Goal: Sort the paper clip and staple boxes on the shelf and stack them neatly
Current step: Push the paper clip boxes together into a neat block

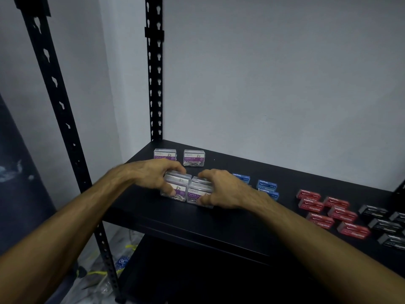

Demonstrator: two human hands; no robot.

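Two clear paper clip boxes with purple labels stand side by side near the front of the black shelf (219, 220). My left hand (153, 174) grips the left paper clip box (178, 189) from above. My right hand (221, 189) grips the right paper clip box (195, 194), thumb on its front. Two more paper clip boxes (165, 155) (194, 157) stand apart at the back left. Blue staple boxes (266, 187) lie right of my right hand, partly hidden by it. Red staple boxes (328, 210) and black staple boxes (385, 224) lie scattered further right.
Black perforated uprights (155, 84) (54, 88) frame the shelf's left side against a white wall. Below the shelf on the left lies clear plastic wrapping (109, 270) on the floor. Another upright (401, 187) shows at the far right edge.
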